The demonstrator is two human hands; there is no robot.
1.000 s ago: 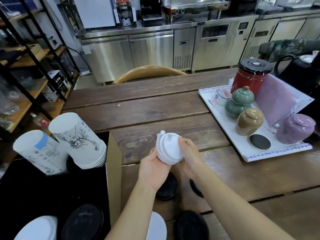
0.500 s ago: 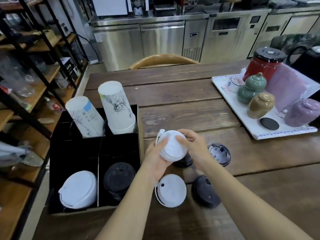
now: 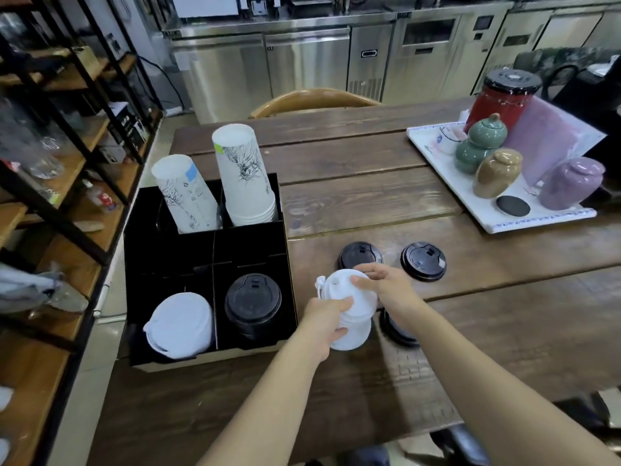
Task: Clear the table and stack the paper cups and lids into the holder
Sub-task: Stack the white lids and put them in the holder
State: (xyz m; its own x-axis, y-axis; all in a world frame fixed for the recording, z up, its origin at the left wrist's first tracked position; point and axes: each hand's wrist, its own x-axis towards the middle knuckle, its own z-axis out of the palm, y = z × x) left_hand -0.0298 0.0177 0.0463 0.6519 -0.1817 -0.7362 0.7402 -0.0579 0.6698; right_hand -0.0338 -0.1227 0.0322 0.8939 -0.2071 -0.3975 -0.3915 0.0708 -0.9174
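Note:
Both hands hold a stack of white lids [image 3: 353, 311] just right of the black holder [image 3: 255, 237]. My left hand [image 3: 324, 314] grips its lower side and my right hand [image 3: 386, 285] rests on top. The holder's back compartments carry two stacks of upturned paper cups [image 3: 183, 191] [image 3: 245, 176]. Its front compartments hold white lids [image 3: 181, 326] and black lids [image 3: 252, 302]. Loose black lids lie on the table: one [image 3: 359, 255] behind my hands, one [image 3: 423, 262] to the right, and one [image 3: 395, 329] partly hidden under my right wrist.
A white tray [image 3: 443, 169] with ceramic jars and a red canister stands at the back right of the wooden table [image 3: 369, 196]. Wooden shelving [image 3: 60, 183] runs along the left. A chair back [image 3: 312, 100] sits at the table's far edge.
The view has tilted down and pulled back, showing the whole holder. The white lid that lay flat near my left arm is no longer on the table; the held stack looks taller.

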